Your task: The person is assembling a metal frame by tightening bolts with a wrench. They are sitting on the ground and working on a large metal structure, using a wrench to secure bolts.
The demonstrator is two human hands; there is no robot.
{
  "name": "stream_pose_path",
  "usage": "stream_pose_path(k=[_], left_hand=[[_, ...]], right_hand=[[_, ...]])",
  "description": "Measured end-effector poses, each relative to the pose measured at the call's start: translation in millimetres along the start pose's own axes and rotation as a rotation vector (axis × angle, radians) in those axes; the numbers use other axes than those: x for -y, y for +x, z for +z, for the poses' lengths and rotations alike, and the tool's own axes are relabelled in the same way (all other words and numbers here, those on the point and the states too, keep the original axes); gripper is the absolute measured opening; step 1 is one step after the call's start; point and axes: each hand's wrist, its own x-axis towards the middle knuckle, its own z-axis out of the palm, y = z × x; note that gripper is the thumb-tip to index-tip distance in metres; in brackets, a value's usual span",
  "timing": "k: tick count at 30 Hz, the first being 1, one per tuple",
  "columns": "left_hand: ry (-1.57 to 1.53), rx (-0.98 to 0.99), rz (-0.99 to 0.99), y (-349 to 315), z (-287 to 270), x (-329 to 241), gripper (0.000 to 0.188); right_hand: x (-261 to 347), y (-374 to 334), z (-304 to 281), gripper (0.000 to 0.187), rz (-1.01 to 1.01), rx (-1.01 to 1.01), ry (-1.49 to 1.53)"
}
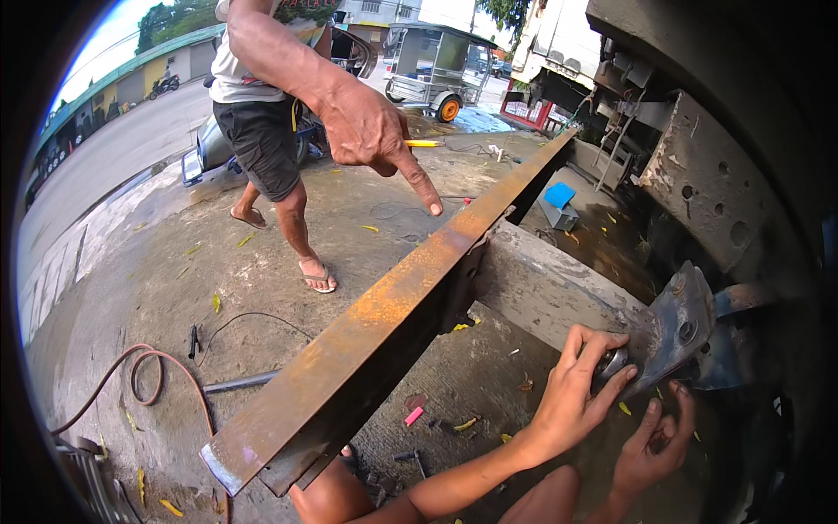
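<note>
My left hand [572, 402] has its fingers and thumb closed around a round, dark metal piece [610, 363]. That piece sits against the side of a grey steel crossbeam [559, 275], close to a bolted bracket plate [685, 319]. Lower and to the right, my right hand [656, 450] is raised under the bracket with its fingers half curled and apart; nothing shows in it. A long rusty steel beam [384, 301] runs diagonally across the crossbeam's end. Over it, another person's hand [371, 127] points down at the rusty top, a yellow pencil [422, 143] tucked in its fingers.
A person in sandals and dark shorts [257, 144] stands beyond the beam. Truck parts [707, 179] hang at right. On the concrete lie a reddish hose [170, 356], a metal bar [240, 382], a pink piece [414, 417] and a blue-topped box [559, 205].
</note>
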Motion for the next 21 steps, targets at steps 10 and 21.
stream_pose_path(k=[10,21], left_hand=[[0.010,-0.024,0.000,0.1,0.3,-1.8,0.040],[-0.107,-0.024,-0.019,-1.5,0.3,-0.4,0.036]], right_hand=[[-11.3,6.7,14.1,0.049,0.034,-0.049,0.125],[-16.1,-5.1,17.9,0.064,0.094,-0.005,0.211]])
